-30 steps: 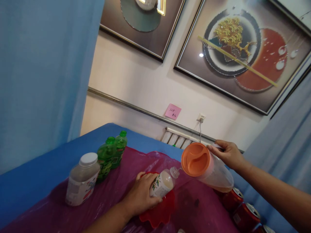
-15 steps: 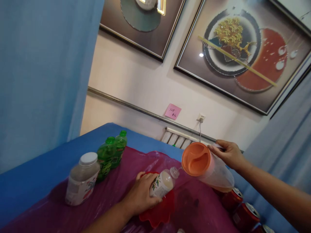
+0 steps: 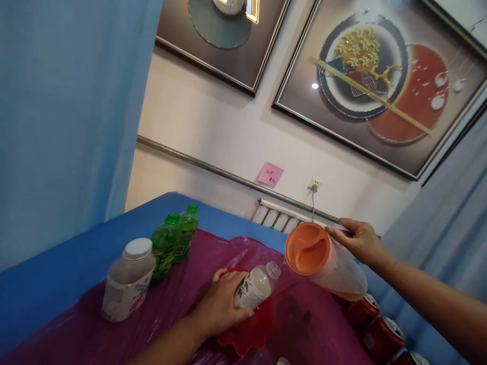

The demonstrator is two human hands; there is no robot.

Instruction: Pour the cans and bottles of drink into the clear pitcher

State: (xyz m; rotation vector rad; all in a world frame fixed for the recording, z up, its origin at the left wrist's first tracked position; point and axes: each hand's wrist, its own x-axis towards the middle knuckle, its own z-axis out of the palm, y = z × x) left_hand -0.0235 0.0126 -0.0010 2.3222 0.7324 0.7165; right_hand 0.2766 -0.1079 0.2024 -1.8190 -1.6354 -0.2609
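Note:
My left hand [image 3: 218,304] is wrapped round a small clear bottle [image 3: 255,287] with a leaf-print label, tilted with its open neck toward the right. Under it lies a red wavy-edged bowl [image 3: 249,332]. My right hand [image 3: 357,239] grips the handle of a clear plastic pitcher [image 3: 329,266] with an orange lid, tipped sideways. The lid's spout sits close to the bottle's mouth. A little amber liquid lies in the pitcher's lower side.
A white-capped jar [image 3: 127,281] and two green bottles [image 3: 171,246] stand at the left on a magenta plastic sheet [image 3: 182,309] over a blue table [image 3: 57,274]. Red cans [image 3: 380,332] lie at the right. Blue curtains hang left and right; framed pictures are on the wall.
The pitcher and my right hand have drifted very slightly; otherwise both hands hold the same pose.

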